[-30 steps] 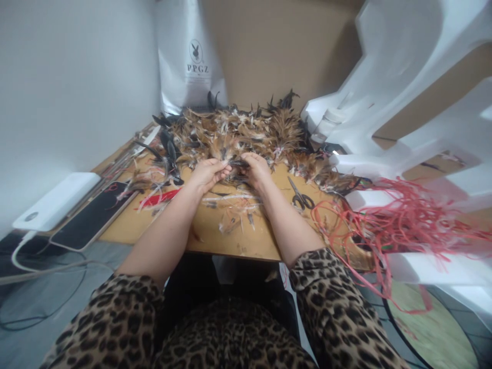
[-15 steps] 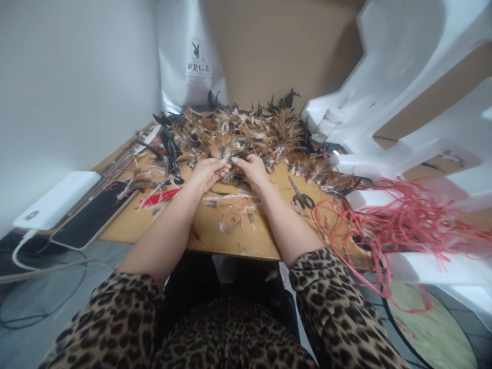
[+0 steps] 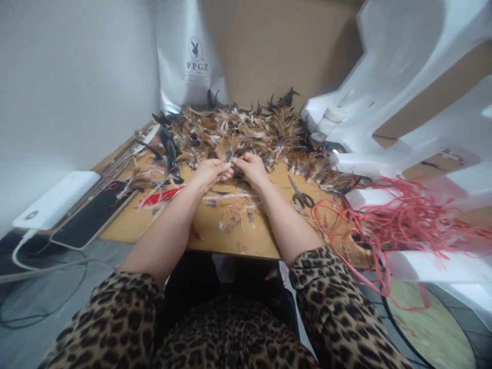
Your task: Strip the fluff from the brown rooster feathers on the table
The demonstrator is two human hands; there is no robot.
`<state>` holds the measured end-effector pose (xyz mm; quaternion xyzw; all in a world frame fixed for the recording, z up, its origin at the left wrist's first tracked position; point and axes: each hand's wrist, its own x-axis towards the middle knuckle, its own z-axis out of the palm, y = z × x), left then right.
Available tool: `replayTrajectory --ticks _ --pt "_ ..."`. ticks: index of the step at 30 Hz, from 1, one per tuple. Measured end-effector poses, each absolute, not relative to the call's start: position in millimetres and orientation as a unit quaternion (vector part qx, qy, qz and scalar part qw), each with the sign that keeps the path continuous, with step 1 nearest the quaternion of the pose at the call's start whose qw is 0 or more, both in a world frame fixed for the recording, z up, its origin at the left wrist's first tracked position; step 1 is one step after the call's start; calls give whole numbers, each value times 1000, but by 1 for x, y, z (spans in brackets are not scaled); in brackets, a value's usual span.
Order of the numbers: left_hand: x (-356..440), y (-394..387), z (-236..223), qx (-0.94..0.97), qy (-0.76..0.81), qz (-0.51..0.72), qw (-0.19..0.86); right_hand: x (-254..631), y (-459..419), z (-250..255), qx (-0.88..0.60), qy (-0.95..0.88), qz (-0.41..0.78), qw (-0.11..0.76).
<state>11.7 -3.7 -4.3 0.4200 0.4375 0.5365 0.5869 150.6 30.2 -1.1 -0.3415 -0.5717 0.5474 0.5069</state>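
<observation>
Together, left hand (image 3: 213, 173) and right hand (image 3: 250, 168) pinching brown feathers (image 3: 227, 147).

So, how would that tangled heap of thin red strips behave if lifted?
The red strips would probably flop, since some curl and droop. Thin and loosely heaped, they look light for their bulk. Their crossing loops may snag.

Smooth white plastic power bank (image 3: 57, 201)
</observation>
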Motion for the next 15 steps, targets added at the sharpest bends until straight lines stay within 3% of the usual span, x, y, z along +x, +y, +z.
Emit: replayTrajectory --ticks 15 --pt "14 -4 -6 489 460 528 520 150 31 -4 -346 -538 598 484"
